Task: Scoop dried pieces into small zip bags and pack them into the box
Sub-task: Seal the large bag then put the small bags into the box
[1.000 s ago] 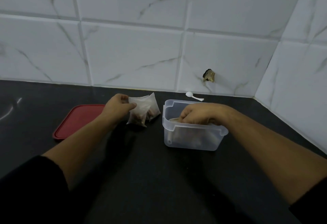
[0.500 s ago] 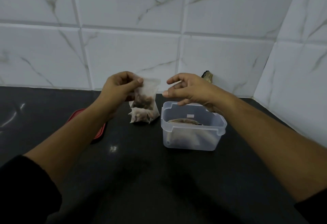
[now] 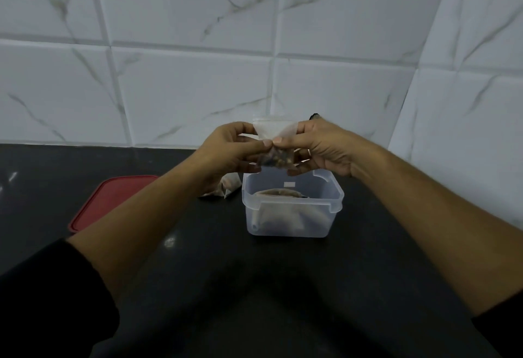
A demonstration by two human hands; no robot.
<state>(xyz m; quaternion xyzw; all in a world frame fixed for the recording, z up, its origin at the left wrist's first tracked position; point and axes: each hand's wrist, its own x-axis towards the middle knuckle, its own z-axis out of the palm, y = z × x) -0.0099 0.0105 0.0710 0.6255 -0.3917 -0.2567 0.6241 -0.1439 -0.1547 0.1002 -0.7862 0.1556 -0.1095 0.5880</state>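
countertop [image 3: 283, 287]: black | wall tiles [image 3: 192, 89]: white, marbled

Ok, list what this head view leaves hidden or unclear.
- Zip bag: seal state unclear; left hand and right hand cover its sides.
- Spare bags: count hidden by the left wrist.
- Box: contents blurred by frosted walls.
- Red lid: near corner behind the left forearm.
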